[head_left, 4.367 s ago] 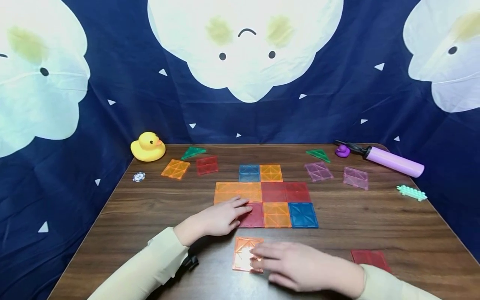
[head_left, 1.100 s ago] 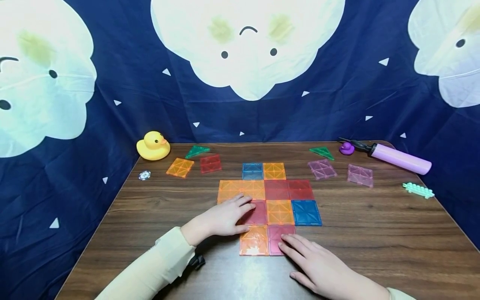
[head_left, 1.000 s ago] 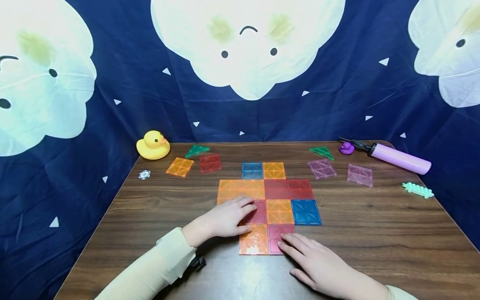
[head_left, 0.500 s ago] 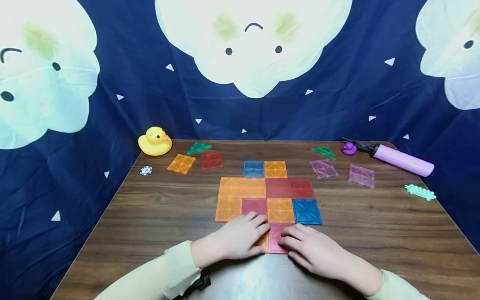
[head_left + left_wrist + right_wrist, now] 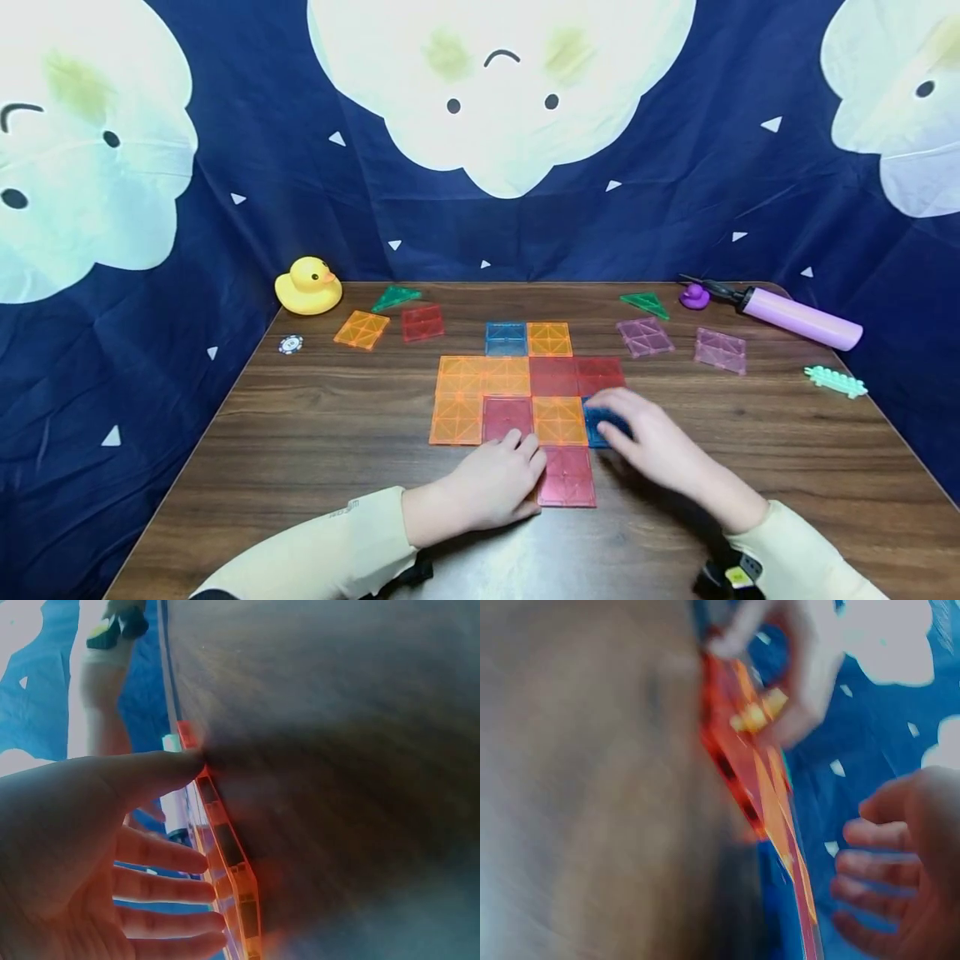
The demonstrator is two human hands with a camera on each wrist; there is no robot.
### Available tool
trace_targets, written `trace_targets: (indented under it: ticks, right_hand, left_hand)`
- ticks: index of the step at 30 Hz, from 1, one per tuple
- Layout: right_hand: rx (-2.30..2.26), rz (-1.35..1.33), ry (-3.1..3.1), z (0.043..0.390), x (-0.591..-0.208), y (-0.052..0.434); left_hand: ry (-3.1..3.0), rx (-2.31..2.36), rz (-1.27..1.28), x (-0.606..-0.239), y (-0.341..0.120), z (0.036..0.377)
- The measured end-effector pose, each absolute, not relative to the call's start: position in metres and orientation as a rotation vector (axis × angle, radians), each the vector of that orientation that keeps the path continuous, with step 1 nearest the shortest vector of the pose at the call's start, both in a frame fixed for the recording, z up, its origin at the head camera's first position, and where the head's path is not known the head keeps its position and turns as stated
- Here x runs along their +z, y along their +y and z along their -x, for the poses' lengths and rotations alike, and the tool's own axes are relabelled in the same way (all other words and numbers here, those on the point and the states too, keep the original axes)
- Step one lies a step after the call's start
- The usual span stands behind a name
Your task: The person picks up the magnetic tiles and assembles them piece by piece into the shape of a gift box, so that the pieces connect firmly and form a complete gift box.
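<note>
Translucent square magnetic tiles lie flat, edge to edge, in a block at the table's middle in the head view. My left hand [image 5: 491, 483] rests over the front-left orange tile [image 5: 244, 900], mostly covering it; its fingertips reach the edge of a dark red tile [image 5: 507, 415]. In the left wrist view the fingers look nearly straight and the thumb touches the row's side. To its right a pink tile [image 5: 566, 477] lies uncovered. My right hand [image 5: 652, 437], fingers loosely bent, is over the blue tile [image 5: 597, 429], partly hiding it; contact is unclear.
Loose tiles lie behind: orange [image 5: 362, 330], red [image 5: 423, 323], purple [image 5: 645, 337], and green triangles [image 5: 396, 297]. A yellow duck [image 5: 307, 286], poker chip [image 5: 290, 344], purple duck [image 5: 694, 297], purple hand pump [image 5: 802, 318] and mint-green toy [image 5: 836, 381] stand near the edges.
The right hand brought in the pink tile beside the front orange one, then left it and moved up to the blue tile. The left hand slid nearer, onto the front orange tile.
</note>
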State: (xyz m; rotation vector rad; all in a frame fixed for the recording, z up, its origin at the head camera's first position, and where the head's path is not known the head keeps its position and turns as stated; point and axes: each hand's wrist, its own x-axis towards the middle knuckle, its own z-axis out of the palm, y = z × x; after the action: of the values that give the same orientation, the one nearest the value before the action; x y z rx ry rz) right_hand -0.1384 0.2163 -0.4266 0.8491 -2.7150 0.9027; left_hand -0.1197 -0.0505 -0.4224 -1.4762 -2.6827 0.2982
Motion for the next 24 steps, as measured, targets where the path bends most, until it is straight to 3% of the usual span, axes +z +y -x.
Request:
trace_targets:
  ticks: [7,17,24]
  right_hand:
    - [1.334,-0.223,-2.824,0.155,-0.425,0.233]
    - [2.325,0.111,-2.432,0.163,-0.424,0.234]
    - [2.575,0.248,-2.13,0.164,-0.423,0.245]
  left_hand:
    - [-2.715,0.298,1.48,-0.421,-0.048,0.119]
    - [-2.655,0.314,1.504,-0.422,-0.049,0.12]
    - [-2.654,0.311,1.534,-0.421,-0.049,0.122]
